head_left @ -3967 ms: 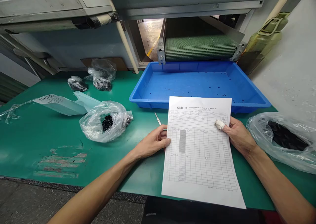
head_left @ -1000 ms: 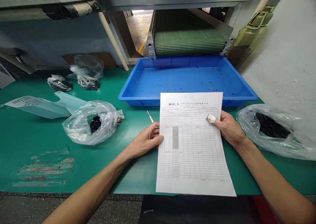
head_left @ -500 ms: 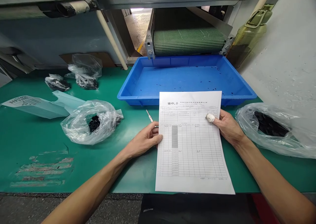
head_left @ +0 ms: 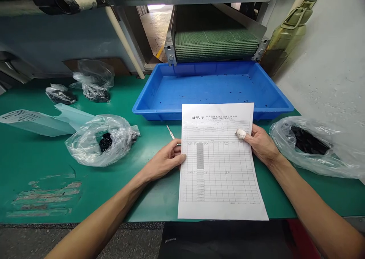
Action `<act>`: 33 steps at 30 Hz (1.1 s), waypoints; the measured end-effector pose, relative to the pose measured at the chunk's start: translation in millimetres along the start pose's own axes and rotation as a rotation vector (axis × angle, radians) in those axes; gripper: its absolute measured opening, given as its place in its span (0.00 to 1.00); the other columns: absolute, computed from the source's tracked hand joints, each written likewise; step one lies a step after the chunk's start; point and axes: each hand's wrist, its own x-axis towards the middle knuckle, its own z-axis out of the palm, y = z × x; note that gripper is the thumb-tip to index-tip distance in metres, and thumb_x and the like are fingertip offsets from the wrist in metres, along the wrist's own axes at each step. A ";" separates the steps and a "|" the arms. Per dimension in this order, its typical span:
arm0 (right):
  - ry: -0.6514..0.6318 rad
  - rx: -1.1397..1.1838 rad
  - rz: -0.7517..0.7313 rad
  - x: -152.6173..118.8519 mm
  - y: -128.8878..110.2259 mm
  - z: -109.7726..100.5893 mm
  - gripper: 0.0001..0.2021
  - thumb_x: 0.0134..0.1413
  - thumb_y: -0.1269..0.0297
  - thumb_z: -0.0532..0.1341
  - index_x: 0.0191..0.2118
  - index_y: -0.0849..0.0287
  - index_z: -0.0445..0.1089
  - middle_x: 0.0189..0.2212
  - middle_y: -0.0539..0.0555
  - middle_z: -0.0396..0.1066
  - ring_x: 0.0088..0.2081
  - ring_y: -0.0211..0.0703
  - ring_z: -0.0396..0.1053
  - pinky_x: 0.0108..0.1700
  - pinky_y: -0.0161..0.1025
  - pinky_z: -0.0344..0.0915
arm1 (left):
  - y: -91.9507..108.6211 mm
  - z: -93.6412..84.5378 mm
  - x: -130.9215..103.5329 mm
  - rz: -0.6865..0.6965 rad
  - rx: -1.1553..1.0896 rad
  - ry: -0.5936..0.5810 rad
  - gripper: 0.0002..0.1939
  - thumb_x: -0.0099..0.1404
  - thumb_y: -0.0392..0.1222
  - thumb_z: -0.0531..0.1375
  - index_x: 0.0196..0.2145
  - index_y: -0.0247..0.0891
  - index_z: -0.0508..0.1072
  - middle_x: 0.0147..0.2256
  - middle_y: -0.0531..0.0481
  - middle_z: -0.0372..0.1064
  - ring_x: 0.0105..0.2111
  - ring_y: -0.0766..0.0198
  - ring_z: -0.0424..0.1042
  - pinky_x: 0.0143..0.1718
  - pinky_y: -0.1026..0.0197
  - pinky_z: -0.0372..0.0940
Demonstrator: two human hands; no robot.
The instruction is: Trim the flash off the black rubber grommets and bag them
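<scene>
A white printed form [head_left: 216, 190], with table lines and a few handwritten entries, is held up between my two hands above the front of the green table. My right hand [head_left: 264, 145] is closed on its right edge, and the thumb, wrapped in white tape, presses on the front. At the left edge my left hand [head_left: 168, 156] pinches the paper, thumb in front and fingers curled behind. A thin white pen-like stick [head_left: 170, 132] pokes out past the left fingers; its lower end is hidden, so I cannot tell whether it is held.
A blue tray [head_left: 159, 117] with scattered small black pieces sits under a green conveyor belt [head_left: 216, 46]. Open plastic bags of black parts flank me, one left [head_left: 82, 152] and one right [head_left: 281, 152]. Smaller bags [head_left: 95, 93] and a pale blue sheet [head_left: 42, 124] lie at left.
The whole view has shifted slightly, with everything appearing a little further left and up. Both hands keep the same hold on the form.
</scene>
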 end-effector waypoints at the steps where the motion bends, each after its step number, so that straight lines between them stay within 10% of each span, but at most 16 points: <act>1: -0.002 0.002 -0.003 0.3 0.2 -0.1 0.24 0.46 0.54 0.71 0.50 0.53 0.72 0.49 0.56 0.72 0.47 0.57 0.71 0.47 0.54 0.72 | 0.5 0.1 0.0 -0.001 0.004 0.001 0.17 0.66 0.40 0.56 0.51 0.39 0.60 0.44 0.45 0.69 0.37 0.62 0.69 0.36 0.58 0.63; 33: 0.081 0.082 -0.108 3.9 2.4 -2.1 0.21 0.38 0.54 0.74 0.40 0.55 0.74 0.43 0.52 0.75 0.46 0.52 0.72 0.53 0.51 0.67 | -0.4 3.4 5.1 0.150 0.070 -0.010 0.22 0.62 0.41 0.58 0.52 0.37 0.58 0.32 0.51 0.65 0.28 0.65 0.68 0.22 0.65 0.68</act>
